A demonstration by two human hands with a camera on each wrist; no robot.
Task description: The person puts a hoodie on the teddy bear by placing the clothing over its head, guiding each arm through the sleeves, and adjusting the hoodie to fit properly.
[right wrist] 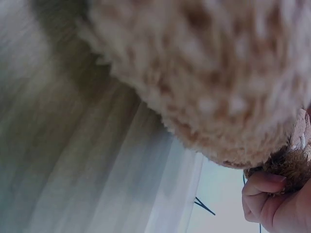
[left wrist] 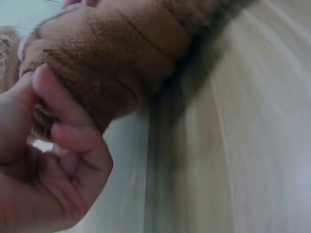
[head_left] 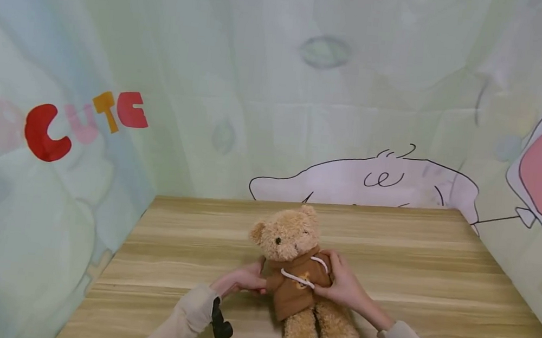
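Note:
A light-brown teddy bear [head_left: 290,236] in a brown hoodie [head_left: 294,299] with a white drawstring lies face up on the table, its head towards the far edge. My left hand [head_left: 244,278] pinches the sleeve on the bear's left-hand side in the head view; close up, thumb and forefinger meet on the brown fabric [left wrist: 102,53]. On the other side, my right hand [head_left: 347,286] grips the hoodie and arm, with its thumb near the drawstring end. A fuzzy leg [right wrist: 209,82] fills much of the right wrist view, partly hiding that hand [right wrist: 277,204].
The wood-grain table [head_left: 186,237] extends on both sides of the bear. Behind it and at the sides hangs a pale printed curtain [head_left: 240,79] with coloured letters and cartoon drawings. Black wrist straps [head_left: 221,325] show on both arms.

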